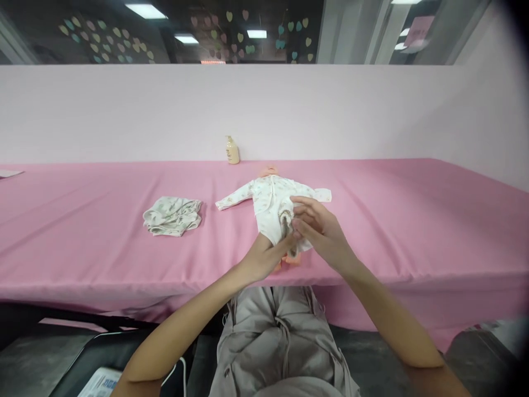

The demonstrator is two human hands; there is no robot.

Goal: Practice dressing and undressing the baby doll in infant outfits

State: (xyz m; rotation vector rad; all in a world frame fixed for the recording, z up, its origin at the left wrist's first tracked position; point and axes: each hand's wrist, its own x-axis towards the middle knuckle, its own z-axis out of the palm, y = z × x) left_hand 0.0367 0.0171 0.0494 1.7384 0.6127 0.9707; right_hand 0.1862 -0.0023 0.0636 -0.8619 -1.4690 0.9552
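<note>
Backing pink cloth [82, 237]: white wall [165, 110]

Doll's legs [293, 259] mostly hidden

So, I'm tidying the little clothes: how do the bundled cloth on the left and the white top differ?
The bundled cloth lies crumpled in a compact heap, while the white top is spread with its sleeves stretched sideways. The cloth lies directly on the pink cover; the top lies over a doll. Both are pale with small prints.
</note>
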